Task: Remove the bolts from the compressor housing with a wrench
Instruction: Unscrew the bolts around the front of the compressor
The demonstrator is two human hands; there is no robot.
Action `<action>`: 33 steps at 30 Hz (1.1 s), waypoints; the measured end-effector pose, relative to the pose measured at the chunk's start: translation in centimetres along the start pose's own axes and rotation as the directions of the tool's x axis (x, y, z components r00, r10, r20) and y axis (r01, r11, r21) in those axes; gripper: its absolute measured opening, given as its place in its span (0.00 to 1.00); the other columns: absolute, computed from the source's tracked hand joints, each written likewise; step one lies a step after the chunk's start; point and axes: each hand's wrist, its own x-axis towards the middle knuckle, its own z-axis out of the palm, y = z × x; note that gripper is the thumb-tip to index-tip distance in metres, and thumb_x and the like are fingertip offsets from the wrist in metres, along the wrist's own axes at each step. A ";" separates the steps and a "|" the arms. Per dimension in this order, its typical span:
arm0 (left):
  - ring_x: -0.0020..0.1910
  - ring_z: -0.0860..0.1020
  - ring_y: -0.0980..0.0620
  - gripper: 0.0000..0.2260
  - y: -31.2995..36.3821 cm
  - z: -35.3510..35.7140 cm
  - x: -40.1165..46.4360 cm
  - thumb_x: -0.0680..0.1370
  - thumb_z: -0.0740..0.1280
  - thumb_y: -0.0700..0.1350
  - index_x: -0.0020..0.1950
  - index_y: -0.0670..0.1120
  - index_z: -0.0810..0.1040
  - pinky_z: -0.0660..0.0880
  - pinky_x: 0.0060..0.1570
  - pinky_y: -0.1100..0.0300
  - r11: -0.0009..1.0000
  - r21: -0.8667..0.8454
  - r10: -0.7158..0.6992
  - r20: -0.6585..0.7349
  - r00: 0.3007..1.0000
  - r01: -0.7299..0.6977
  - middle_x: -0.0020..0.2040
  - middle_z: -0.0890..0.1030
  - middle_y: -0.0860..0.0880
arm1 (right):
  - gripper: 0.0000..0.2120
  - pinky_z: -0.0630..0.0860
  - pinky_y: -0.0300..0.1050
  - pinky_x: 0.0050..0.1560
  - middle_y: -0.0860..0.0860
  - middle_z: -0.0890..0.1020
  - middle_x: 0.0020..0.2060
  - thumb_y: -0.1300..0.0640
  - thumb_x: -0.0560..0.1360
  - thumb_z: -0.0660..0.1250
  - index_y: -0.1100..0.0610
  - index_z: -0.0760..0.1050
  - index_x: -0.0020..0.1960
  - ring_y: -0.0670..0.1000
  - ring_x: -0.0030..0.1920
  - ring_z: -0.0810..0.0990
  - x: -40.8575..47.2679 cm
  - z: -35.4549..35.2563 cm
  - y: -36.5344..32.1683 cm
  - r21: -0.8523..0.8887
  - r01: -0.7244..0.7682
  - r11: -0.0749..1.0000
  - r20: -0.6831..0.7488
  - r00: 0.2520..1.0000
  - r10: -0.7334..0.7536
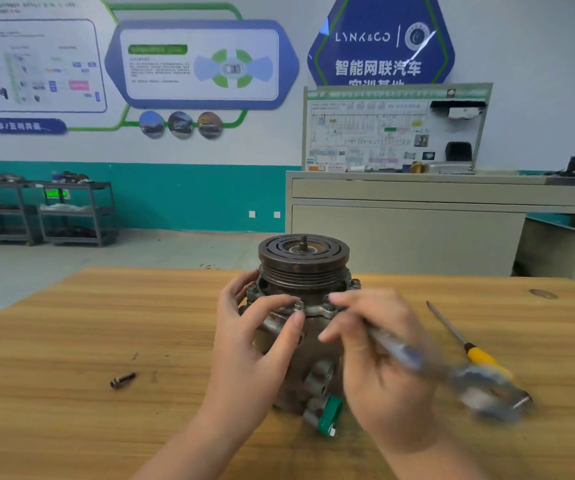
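Observation:
A metal compressor (pixel 301 271) with a grooved pulley on top stands upright on the wooden table (pixel 71 323). Bolt heads ring its flange, one at the front (pixel 299 304) and one on the left (pixel 252 290). My left hand (pixel 258 334) wraps around the housing's left side, thumb and finger by the front bolt. My right hand (pixel 379 362) grips a motion-blurred metal wrench (pixel 428 365) whose head reaches the flange at the front right. One removed bolt (pixel 122 380) lies loose on the table to the left.
A yellow-handled screwdriver (pixel 466 344) lies on the table to the right. A green cap (pixel 330 414) sits on a port at the compressor's base. Behind the table are a grey cabinet (pixel 417 220) and metal shelving carts (pixel 44 213) against the wall.

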 end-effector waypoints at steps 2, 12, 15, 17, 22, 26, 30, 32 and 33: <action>0.70 0.65 0.58 0.04 0.1 0.0 -0.1 0.75 0.70 0.54 0.49 0.58 0.80 0.62 0.69 0.65 1.000 -0.002 -0.008 0.000 1.000 0.008 0.66 0.66 0.57 | 0.11 0.75 0.32 0.42 0.52 0.78 0.42 0.51 0.83 0.56 0.58 0.70 0.48 0.46 0.36 0.77 -0.5 0.5 -0.1 -0.037 0.038 0.999 0.014 0.999 -0.038; 0.69 0.62 0.65 0.11 0.7 0.1 -0.2 0.70 0.66 0.59 0.49 0.59 0.81 0.62 0.66 0.66 0.997 -0.023 -0.071 0.003 0.997 0.071 0.66 0.65 0.61 | 0.15 0.72 0.37 0.24 0.55 0.80 0.27 0.53 0.83 0.53 0.58 0.69 0.41 0.49 0.23 0.76 2.8 -1.1 4.3 0.829 -0.552 -0.084 0.188 0.135 0.973; 0.70 0.63 0.64 0.11 0.8 0.0 -0.2 0.69 0.66 0.59 0.49 0.59 0.80 0.62 0.67 0.65 0.996 -0.027 -0.087 0.023 0.996 0.088 0.66 0.65 0.62 | 0.14 0.77 0.38 0.28 0.57 0.82 0.31 0.55 0.83 0.55 0.59 0.71 0.41 0.49 0.27 0.80 3.1 -2.0 4.8 0.878 -0.461 -0.128 0.231 0.175 0.957; 0.70 0.63 0.63 0.10 0.9 0.0 -0.2 0.69 0.66 0.59 0.48 0.60 0.80 0.62 0.68 0.64 0.996 -0.020 -0.087 0.021 0.996 0.087 0.66 0.64 0.64 | 0.13 0.77 0.39 0.29 0.56 0.82 0.31 0.55 0.83 0.54 0.58 0.69 0.42 0.49 0.27 0.79 3.2 -2.3 4.3 0.862 -0.506 0.028 0.128 0.271 0.954; 0.69 0.63 0.64 0.09 1.1 0.4 -0.5 0.69 0.67 0.59 0.47 0.60 0.81 0.62 0.67 0.64 0.998 0.030 -0.054 -0.044 0.998 0.055 0.65 0.63 0.67 | 0.10 0.76 0.41 0.28 0.54 0.82 0.31 0.56 0.83 0.54 0.55 0.68 0.45 0.50 0.25 0.77 2.8 -1.3 2.5 0.672 -0.590 0.447 -0.120 0.509 0.852; 0.69 0.62 0.65 0.10 1.3 0.7 -0.8 0.68 0.65 0.61 0.47 0.62 0.79 0.59 0.64 0.71 0.997 0.070 -0.039 -0.071 0.997 0.044 0.66 0.62 0.67 | 0.08 0.75 0.43 0.31 0.55 0.81 0.35 0.53 0.82 0.56 0.49 0.68 0.44 0.50 0.26 0.77 2.0 -1.1 1.5 0.441 -0.530 0.724 -0.243 0.707 0.665; 0.66 0.62 0.71 0.08 1.3 0.6 -0.6 0.70 0.65 0.57 0.48 0.59 0.78 0.57 0.60 0.80 0.998 0.063 -0.014 -0.097 0.995 0.020 0.65 0.67 0.55 | 0.07 0.73 0.38 0.36 0.51 0.77 0.38 0.52 0.83 0.54 0.50 0.70 0.50 0.46 0.33 0.77 0.6 -0.5 0.8 0.144 -0.195 0.970 -0.181 0.959 0.219; 0.66 0.62 0.71 0.07 1.3 0.5 -0.6 0.72 0.66 0.54 0.48 0.57 0.78 0.57 0.60 0.80 0.998 0.066 0.006 -0.106 0.994 0.001 0.63 0.69 0.53 | 0.10 0.71 0.35 0.42 0.51 0.76 0.39 0.53 0.83 0.54 0.58 0.70 0.50 0.43 0.39 0.76 -0.2 0.1 0.5 0.063 -0.087 0.994 -0.125 0.988 0.094; 0.67 0.63 0.69 0.07 1.2 0.4 -0.5 0.72 0.65 0.53 0.49 0.57 0.78 0.58 0.60 0.79 0.998 0.062 0.011 -0.110 0.994 -0.004 0.63 0.69 0.54 | 0.11 0.71 0.34 0.44 0.51 0.76 0.40 0.53 0.83 0.53 0.59 0.69 0.50 0.43 0.41 0.76 -0.4 0.3 0.5 0.052 -0.068 0.996 -0.134 0.988 0.075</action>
